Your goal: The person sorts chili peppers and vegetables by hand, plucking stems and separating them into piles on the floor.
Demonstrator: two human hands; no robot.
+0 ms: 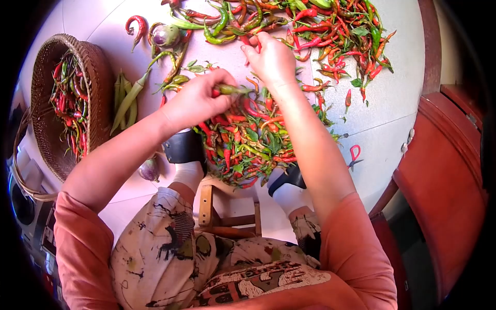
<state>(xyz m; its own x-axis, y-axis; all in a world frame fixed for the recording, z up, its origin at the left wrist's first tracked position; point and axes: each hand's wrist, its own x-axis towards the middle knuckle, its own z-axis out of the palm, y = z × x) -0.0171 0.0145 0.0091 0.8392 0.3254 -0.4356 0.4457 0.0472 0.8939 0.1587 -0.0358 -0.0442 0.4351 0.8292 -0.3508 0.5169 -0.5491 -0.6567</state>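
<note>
My left hand point(199, 101) is closed around a few chili peppers; a green one point(230, 89) sticks out past the fingers, with a bit of red beside it. Farther up and to the right, the fingers of my right hand point(271, 59) pinch close to a red chili point(245, 47) and appear to grip it. Beneath both hands lies a heap of red and green chilies with leaves point(248, 144), between my feet. Another pile of chilies point(336, 36) spreads beyond my right hand, and longer curled peppers point(222, 20) lie at the top.
A woven basket point(98, 77) on the left holds more chilies point(70, 103). Okra pods point(129, 101) lie beside it. One eggplant point(166, 35) rests at the top left, another point(149, 169) near my left foot. Red-handled scissors point(355, 154), a wooden stool point(206, 206) and red wooden furniture point(439, 170) are around me.
</note>
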